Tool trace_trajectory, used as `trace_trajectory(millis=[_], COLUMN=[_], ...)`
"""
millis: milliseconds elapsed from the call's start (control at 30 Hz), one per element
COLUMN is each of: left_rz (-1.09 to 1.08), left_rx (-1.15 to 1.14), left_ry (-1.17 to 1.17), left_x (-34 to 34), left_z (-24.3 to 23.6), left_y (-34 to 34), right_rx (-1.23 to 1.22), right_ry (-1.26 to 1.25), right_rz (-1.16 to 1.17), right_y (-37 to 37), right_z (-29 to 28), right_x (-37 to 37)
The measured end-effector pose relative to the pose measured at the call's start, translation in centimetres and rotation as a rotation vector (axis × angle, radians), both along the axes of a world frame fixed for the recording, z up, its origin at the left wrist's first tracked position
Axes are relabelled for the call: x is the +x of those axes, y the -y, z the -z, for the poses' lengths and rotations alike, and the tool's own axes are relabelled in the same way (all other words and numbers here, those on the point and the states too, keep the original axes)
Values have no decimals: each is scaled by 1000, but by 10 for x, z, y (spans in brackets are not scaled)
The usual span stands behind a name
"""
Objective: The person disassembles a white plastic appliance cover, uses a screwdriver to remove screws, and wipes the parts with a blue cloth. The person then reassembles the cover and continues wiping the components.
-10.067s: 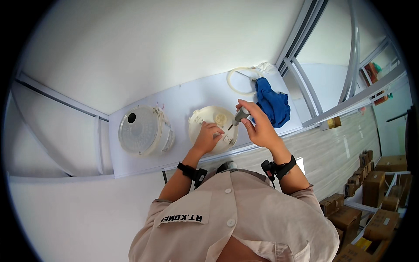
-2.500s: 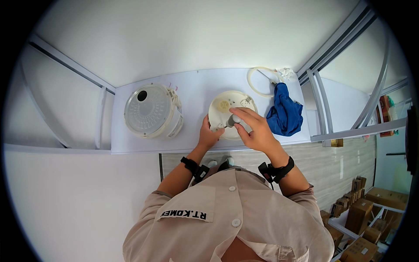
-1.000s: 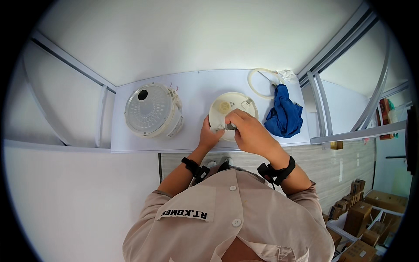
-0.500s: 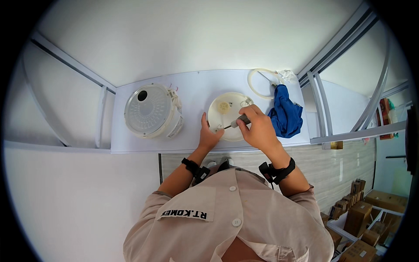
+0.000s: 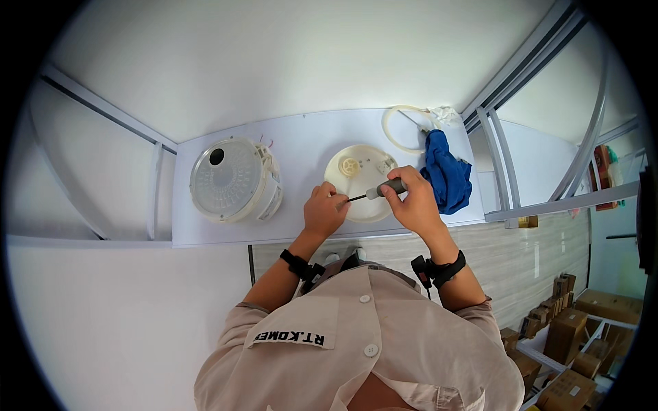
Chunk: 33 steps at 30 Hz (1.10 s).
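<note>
Fingers (image 5: 406,176) of the right hand (image 5: 417,205), which reaches in from lower right, clasp the screwdriver (image 5: 380,190). The tool's long axis slants above the white dish (image 5: 364,179), shaft pointing left and slightly nearward to the curled left hand (image 5: 324,211); whether that grips anything, I cannot tell.

White wall (image 5: 288,61); pale table (image 5: 300,147); grey streaked floor (image 5: 504,255), possibly tiled.

The table (image 5: 300,161) bears drum (image 5: 233,177) left, dish (image 5: 365,178) midway, cloth (image 5: 447,177) right, with tubing (image 5: 384,129) seemingly behind.
</note>
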<state>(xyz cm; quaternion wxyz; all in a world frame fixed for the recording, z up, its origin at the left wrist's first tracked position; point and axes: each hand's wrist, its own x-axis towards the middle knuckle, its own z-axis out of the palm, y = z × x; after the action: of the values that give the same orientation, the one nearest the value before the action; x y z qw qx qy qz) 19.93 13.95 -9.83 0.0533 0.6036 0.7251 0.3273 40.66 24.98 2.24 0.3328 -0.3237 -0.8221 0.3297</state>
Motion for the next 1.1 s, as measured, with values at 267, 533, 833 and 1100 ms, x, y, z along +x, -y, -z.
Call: trace_trajectory(millis=[267, 533, 833, 1100], left_rz=[120, 194, 212, 272], left_rx=[20, -120, -165, -140], left_ry=[-73, -125, -91, -108], left_x=[-8, -12, -12, -18], left_z=[-5, 1, 9, 9], left_y=[-7, -13, -15, -15], right_rx=[17, 49, 123, 154], right_ry=[-15, -59, -9, -89], right_rz=[-48, -231, -350, -246], right_y=[-2, 0, 2, 0], right_z=[0, -5, -7, -14], right_x=[2, -2, -4, -6])
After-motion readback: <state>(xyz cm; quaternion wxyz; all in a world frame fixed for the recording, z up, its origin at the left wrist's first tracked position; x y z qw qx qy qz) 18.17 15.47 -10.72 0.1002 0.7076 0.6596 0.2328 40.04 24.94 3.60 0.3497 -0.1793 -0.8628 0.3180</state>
